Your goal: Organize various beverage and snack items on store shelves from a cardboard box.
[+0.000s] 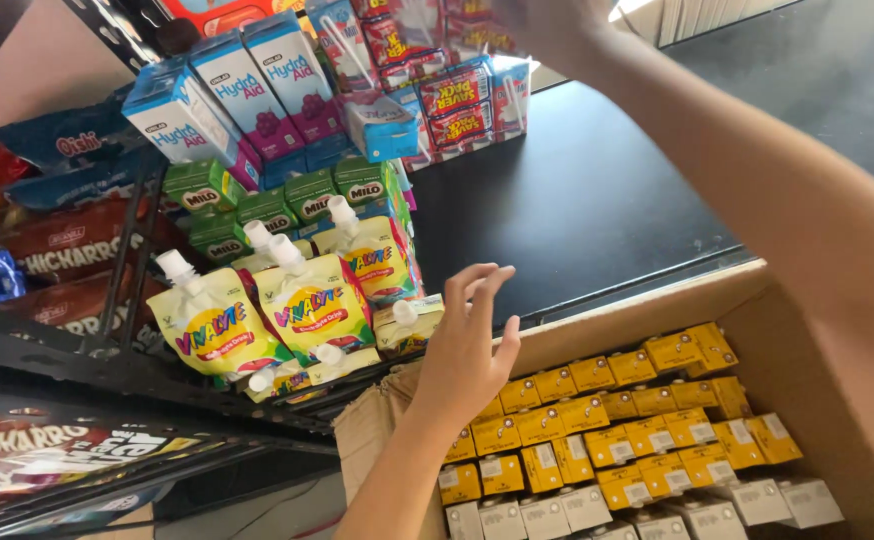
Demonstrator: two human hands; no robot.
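My left hand hovers open with fingers spread, holding nothing, just right of a row of yellow spouted drink pouches on a black wire shelf. The nearest pouch lies flat by my fingertips. My right arm crosses the right side up to the top edge, where my right hand is by red drink packs. Its fingers are cut off by the frame.
An open cardboard box below holds several small yellow cartons and white ones. Blue-and-white cartons and green cartons fill the shelf above the pouches. Snack bags lie at left. A black counter lies behind.
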